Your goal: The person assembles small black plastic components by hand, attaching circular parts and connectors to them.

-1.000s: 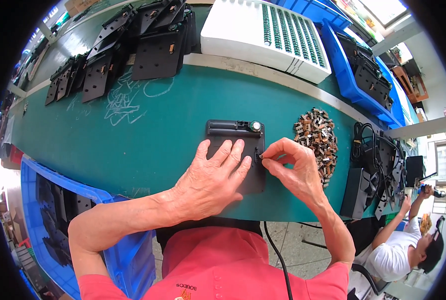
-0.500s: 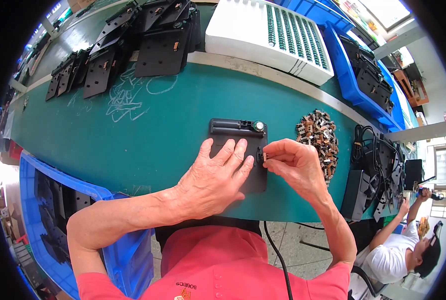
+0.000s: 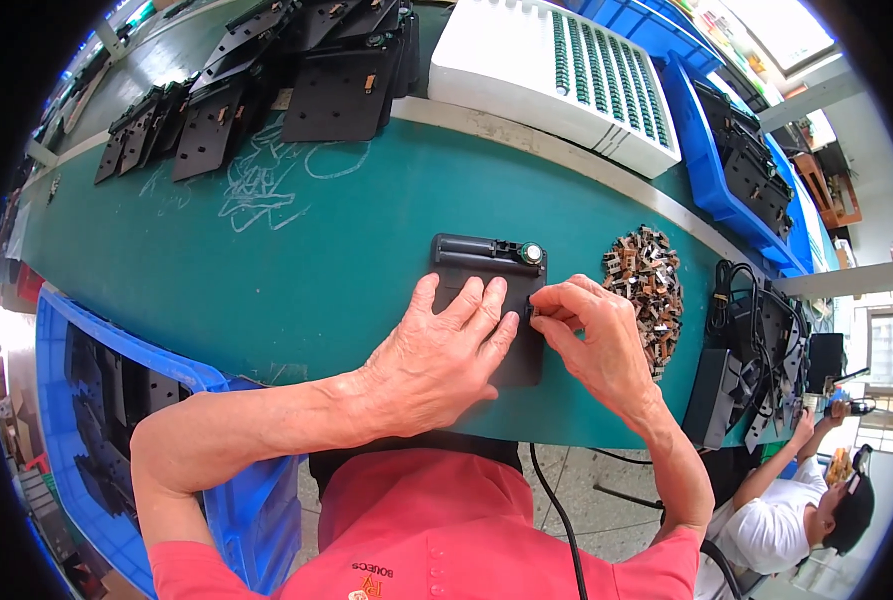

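Note:
A black plastic panel (image 3: 524,362) lies on the green table in front of me, with a round, green-edged part (image 3: 532,253) at its upper right corner. Across the panel's face my left hand (image 3: 446,345) rests with its fingers spread, pressing on it. Thumb and forefinger of my right hand (image 3: 598,332) are pinched together at the panel's right edge. They hold a small slide switch, almost wholly hidden by the fingertips. To the right of that hand is a heap of similar small switches (image 3: 646,290).
Black panels (image 3: 336,95) stand stacked at the back left. A white foam tray (image 3: 526,80) holds rows of green round parts. Blue bins stand at back right (image 3: 711,180) and lower left (image 3: 196,372). Cables (image 3: 741,300) lie at the right, where a co-worker (image 3: 776,525) sits.
My right fingertips have closed in on the panel's edge, and the switch that showed between them is now mostly hidden. My left hand stays on the panel. The whole view has shifted slightly.

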